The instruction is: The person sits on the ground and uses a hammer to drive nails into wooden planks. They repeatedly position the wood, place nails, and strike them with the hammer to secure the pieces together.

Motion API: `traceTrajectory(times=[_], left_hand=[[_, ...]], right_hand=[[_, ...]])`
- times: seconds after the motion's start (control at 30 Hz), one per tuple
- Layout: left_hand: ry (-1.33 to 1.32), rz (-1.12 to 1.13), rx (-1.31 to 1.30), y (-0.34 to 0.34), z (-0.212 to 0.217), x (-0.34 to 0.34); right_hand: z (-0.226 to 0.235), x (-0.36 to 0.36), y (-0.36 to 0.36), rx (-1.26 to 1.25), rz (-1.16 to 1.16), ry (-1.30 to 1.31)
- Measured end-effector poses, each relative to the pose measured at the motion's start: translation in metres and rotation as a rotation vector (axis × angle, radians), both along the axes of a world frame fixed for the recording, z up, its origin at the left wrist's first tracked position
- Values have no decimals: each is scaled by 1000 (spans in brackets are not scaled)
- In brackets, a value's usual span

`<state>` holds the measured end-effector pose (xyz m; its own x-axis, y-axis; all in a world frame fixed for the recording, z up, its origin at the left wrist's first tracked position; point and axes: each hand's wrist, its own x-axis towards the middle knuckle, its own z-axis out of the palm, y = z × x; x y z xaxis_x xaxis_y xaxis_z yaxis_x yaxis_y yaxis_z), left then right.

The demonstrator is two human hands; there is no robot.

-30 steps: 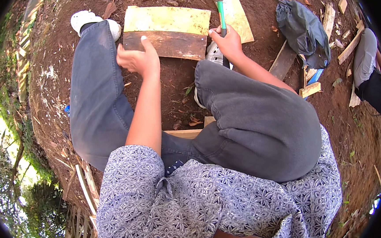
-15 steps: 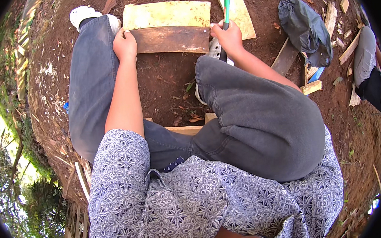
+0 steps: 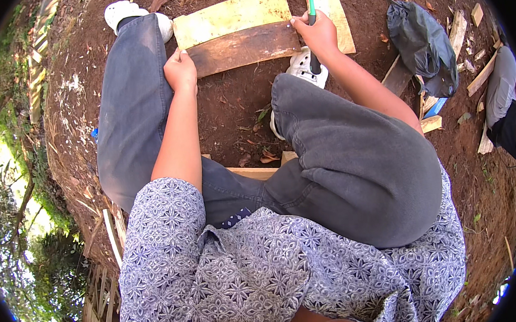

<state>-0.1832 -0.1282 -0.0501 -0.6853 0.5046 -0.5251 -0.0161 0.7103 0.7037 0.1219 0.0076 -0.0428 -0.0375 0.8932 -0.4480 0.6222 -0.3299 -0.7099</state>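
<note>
Left hand: the left hand (image 3: pixel 180 71) rests with fingers curled down over the near left end of the dark board (image 3: pixel 244 48), pinning it to the ground.
Right hand: the right hand (image 3: pixel 319 34) is wrapped tight round the green-handled tool (image 3: pixel 309 2); its black grip end pokes out below the fist, and its head runs off the top edge, so I cannot tell what kind of tool it is.
Dark board: a flat brown plank lying on the red soil at 12 o'clock from the seated person, between the 2 hands.
Pale boards: a yellowish plank (image 3: pixel 230 16) lies touching the dark one on its far side; another pale plank (image 3: pixel 334 12) slants off at 1 o'clock, behind the tool.
How the board handles: I judge it stiff and fairly light, rough-sawn rather than slippery, prone to skid on loose dirt. The best hold looks to be flat pressure on an end, fingers clear of the middle, as the left hand has it.
Legs: dark grey trousers; the left leg stretches to 11 o'clock, ending in a white shoe (image 3: pixel 125 12), and the right knee is bent up with another white shoe (image 3: pixel 302 68) just beside the board.
Around: a black bag (image 3: pixel 423 45) sits at 2 o'clock among wood offcuts (image 3: pixel 458 27); a pale plank (image 3: pixel 253 172) shows under the thighs.
</note>
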Motion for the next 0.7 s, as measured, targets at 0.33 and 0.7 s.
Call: traceTrajectory(times=[0.33,0.7], left_hand=[[-200,195,65,-6,-34,-23],[-450,151,-102,-5,-31,-48]], right_hand=[[-5,4,18,-75,-40,78],[-18,10,20,-171,-48,195]])
